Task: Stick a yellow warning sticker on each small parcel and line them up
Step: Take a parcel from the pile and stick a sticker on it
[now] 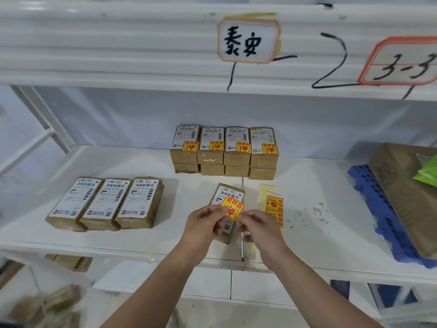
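1. Head view: my left hand [203,223] and right hand [259,227] are both up over the front of the white shelf [146,235], each pinching one yellow warning sticker [232,208] by an edge. Left fingertips on its left edge, right fingertips at its lower right corner.
2. Both grips clenched on the sticker. It's tilted and sits in front of a single brown parcel [228,194] lying on the shelf. Can't tell if the sticker touches the parcel's label yet.
3. Left hand partly covers the parcel's lower half.
4. Sticker sheet [274,207] lies flat on the shelf just right of that parcel, yellow stickers left on it.
5. Back of shelf: stacked parcels [224,150] in a row of four, two high, top ones each carrying a yellow sticker on the lower right of the label.
6. Left side: three parcels [106,202] side by side, touching, white labels up, none of them showing a yellow sticker.
7. Right edge: blue plastic tray [383,209] with a cardboard box [406,190] on top.
8. Small paper scraps [309,215] scattered on the shelf right of the sticker sheet.
9. Upper shelf edge carries a handwritten tag [248,40].
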